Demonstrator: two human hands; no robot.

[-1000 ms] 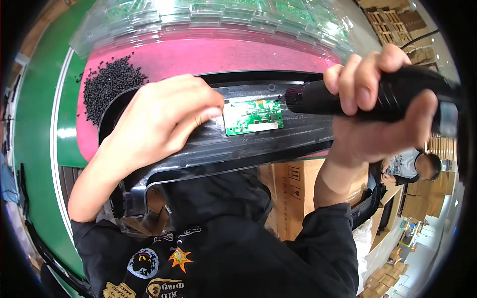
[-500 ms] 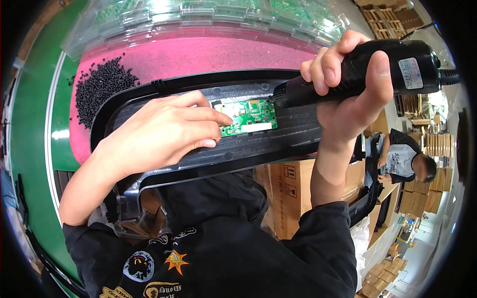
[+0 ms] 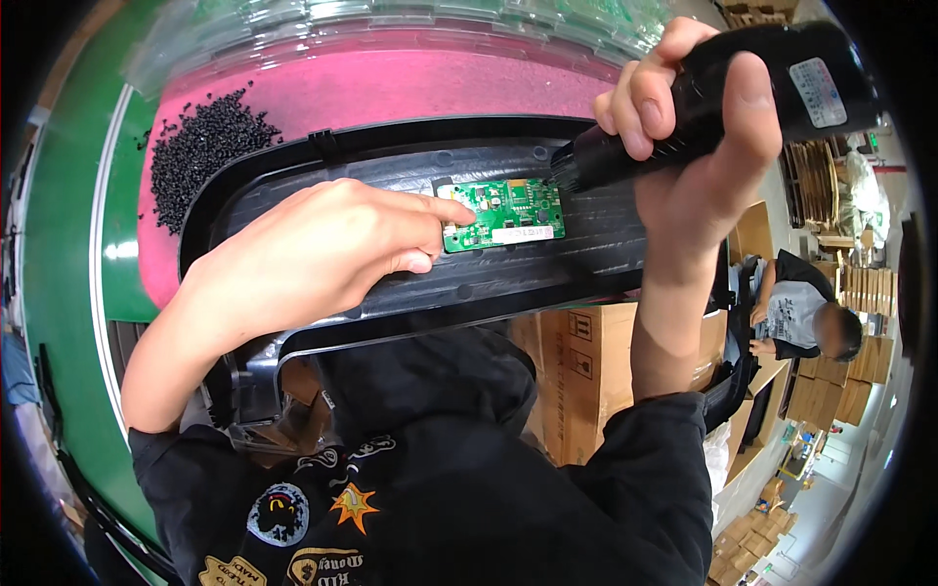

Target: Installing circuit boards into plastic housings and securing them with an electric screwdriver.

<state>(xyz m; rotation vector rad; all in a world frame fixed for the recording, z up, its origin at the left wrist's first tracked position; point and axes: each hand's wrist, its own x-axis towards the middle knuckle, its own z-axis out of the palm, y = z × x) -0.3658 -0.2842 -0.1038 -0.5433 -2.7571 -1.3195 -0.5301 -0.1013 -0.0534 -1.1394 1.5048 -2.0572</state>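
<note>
A green circuit board [image 3: 505, 213] lies inside a long black plastic housing [image 3: 381, 314]. The index finger of my left hand [image 3: 327, 244] stretches onto the board's left end; the thumb is apart from it and the other fingers are bent, partly hidden. My right hand [image 3: 653, 117] is wrapped round a thick black electric screwdriver [image 3: 713, 93], thumb on the near side. It is held tilted, its back end high on the right, its nose at the board's far right corner. Whether the bit touches a screw there is hidden.
Small black screws or similar parts form a pile [image 3: 200, 161] on the pink mat [image 3: 391, 96] at the far left. Clear plastic trays [image 3: 391, 44] line the back. A cardboard box [image 3: 586, 381] stands below the housing. Another person [image 3: 791, 308] is at the right.
The back end of the electric screwdriver has risen, and its nose sits slightly farther up and right. The board and housing have shifted a little up in view. My left index finger stays on the board.
</note>
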